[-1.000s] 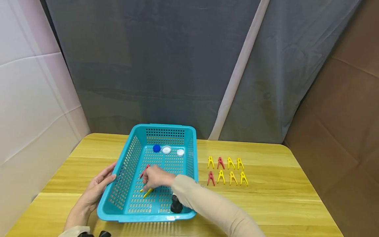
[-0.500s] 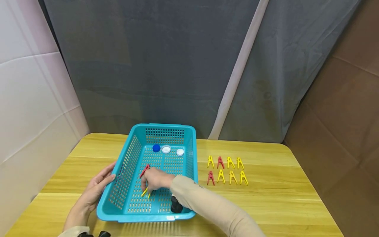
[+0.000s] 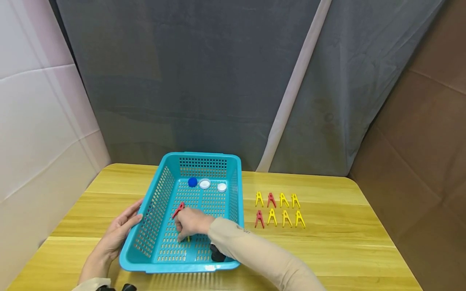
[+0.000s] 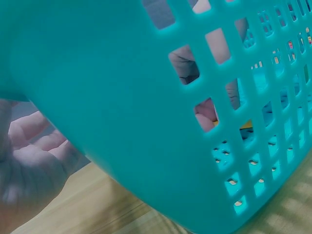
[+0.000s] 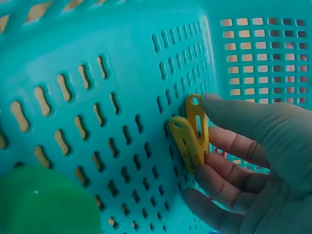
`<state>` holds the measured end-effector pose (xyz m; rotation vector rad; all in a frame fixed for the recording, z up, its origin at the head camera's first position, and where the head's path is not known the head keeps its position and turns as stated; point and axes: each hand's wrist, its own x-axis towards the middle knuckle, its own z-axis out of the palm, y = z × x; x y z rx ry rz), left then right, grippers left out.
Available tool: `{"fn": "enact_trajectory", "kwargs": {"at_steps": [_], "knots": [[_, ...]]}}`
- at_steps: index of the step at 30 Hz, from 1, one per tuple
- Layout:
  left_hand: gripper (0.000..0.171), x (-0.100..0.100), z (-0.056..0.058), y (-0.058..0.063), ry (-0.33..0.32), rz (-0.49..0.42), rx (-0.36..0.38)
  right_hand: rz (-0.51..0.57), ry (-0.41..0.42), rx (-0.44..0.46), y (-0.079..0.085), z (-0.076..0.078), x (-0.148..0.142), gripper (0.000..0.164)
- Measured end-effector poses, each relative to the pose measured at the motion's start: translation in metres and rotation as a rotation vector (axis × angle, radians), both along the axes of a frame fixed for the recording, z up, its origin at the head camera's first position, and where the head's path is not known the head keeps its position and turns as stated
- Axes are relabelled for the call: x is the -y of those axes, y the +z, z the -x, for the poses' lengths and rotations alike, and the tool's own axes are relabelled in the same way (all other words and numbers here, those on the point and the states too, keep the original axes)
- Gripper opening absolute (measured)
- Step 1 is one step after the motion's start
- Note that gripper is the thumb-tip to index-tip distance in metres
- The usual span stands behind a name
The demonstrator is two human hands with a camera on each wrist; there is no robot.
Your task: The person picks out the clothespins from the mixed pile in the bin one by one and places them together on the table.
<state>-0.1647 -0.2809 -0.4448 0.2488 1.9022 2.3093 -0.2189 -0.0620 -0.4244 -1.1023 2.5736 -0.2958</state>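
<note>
My right hand (image 3: 193, 222) reaches into a turquoise plastic basket (image 3: 183, 267). In the right wrist view, its thumb and fingers pinch a yellow clothespin (image 5: 187, 141) against the slotted basket floor. From the head view most of that clothespin is hidden under the hand. A red clothespin (image 3: 178, 210) lies on the basket floor just beyond the knuckles. My left hand (image 3: 114, 234) grips the basket's left rim, thumb at the lip and fingertips out of sight; the left wrist view has part of this hand (image 4: 36, 161) beside the basket's outer wall.
A blue cap (image 3: 192, 182), a white cap (image 3: 204, 184) and another white cap (image 3: 221, 187) lie at the basket's far end. A green rounded thing (image 5: 46, 204) is close to the right wrist camera. Yellow and red clothespins (image 3: 272, 217) stand in two rows on the wooden table (image 3: 327, 250).
My right hand has lowered over the yellow clothespin, turned it and now pinches it, covering most of it in the head view. The left hand and basket stay in place.
</note>
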Motion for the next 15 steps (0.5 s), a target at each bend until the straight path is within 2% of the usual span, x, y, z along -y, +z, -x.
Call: {"fn": "enact_trajectory", "kwargs": {"at_steps": [6, 11, 15], "knots": [[0.039, 0.0001, 0.0002, -0.0005, -0.007, -0.005, -0.001, -0.019, -0.024, -0.013, -0.0012, -0.0011, 0.0006, 0.034], [0.04, 0.0001, -0.0003, -0.0007, -0.016, -0.018, -0.008, -0.063, -0.036, -0.061, -0.0035, -0.0009, 0.0017, 0.033], [0.039, 0.0, -0.0006, -0.0002, -0.014, -0.017, -0.005, -0.086, -0.079, -0.066, -0.0038, -0.0006, 0.002, 0.033]]}}
